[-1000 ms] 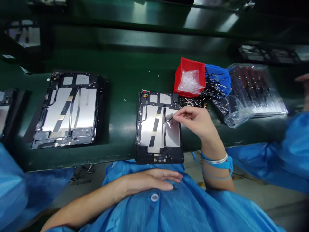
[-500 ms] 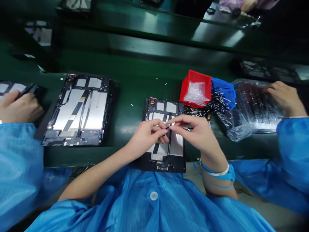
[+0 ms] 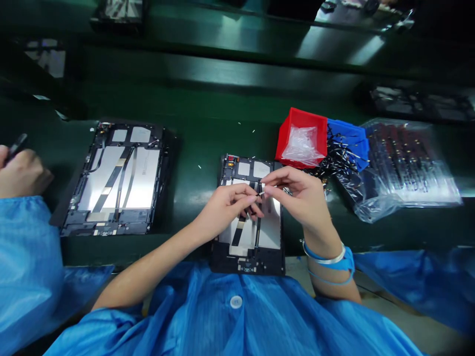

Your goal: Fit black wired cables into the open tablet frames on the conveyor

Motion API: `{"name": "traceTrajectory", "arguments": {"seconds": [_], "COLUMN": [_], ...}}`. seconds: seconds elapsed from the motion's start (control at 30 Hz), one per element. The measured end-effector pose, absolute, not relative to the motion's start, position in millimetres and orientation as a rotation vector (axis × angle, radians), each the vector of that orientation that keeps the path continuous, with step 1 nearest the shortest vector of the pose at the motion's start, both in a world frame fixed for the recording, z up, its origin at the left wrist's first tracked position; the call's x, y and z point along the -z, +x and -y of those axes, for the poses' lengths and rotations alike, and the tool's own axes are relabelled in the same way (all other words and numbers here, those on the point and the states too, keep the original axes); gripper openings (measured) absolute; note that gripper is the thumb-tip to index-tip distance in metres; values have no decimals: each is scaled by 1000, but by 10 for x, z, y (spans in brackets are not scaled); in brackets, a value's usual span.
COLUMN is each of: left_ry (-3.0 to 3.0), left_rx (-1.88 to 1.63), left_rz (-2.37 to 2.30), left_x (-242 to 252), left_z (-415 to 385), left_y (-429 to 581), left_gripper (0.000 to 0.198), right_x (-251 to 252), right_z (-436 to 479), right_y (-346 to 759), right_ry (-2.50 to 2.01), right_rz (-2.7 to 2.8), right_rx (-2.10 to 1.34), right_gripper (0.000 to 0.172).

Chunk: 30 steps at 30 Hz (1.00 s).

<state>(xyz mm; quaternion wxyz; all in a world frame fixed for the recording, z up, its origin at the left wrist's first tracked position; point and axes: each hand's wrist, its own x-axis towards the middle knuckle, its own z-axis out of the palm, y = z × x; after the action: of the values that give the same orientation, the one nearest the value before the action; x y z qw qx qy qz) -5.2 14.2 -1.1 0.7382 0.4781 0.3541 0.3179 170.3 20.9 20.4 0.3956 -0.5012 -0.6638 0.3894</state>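
Observation:
An opened tablet [image 3: 249, 257] lies on the green belt straight in front of me, its silver battery and black flex strips showing. Both my hands hover over its upper half. My left hand [image 3: 226, 207] and my right hand [image 3: 299, 198] meet fingertip to fingertip, both pinched on a tiny part with a thin black lead, too small to name. A blue strap and a silver bangle [image 3: 330, 259] circle my right wrist.
A second opened tablet [image 3: 117, 178] lies to the left. A red bin [image 3: 302, 136] with clear plastic bits, a blue bin [image 3: 351, 136] of black wired parts and a bagged tray [image 3: 404, 165] sit at the right. Another person's hand [image 3: 20, 173] is at the far left.
My left hand rose from my lap to meet the right hand over the tablet. The hand of the person on the right left the bagged tray and went out of view.

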Motion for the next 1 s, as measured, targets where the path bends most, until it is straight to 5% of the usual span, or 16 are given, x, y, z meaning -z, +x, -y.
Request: {"name": "traceTrajectory", "arguments": {"seconds": [0.13, 0.37, 1.0], "left_ry": [1033, 994, 1733], "left_rx": [-693, -767, -746], "left_rz": [-734, -903, -1064], "left_x": [14, 59, 36], "left_z": [-148, -179, -150], "left_y": [-13, 50, 76], "left_gripper": [22, 21, 29], "right_x": [-182, -90, -193], "right_z": [-253, -138, -108], "right_y": [1732, 1732, 1712], "right_ry": [-1248, -1198, -1255], "right_rz": [1820, 1977, 2394], "right_rx": [-970, 103, 223], "right_gripper": [7, 10, 21]}}
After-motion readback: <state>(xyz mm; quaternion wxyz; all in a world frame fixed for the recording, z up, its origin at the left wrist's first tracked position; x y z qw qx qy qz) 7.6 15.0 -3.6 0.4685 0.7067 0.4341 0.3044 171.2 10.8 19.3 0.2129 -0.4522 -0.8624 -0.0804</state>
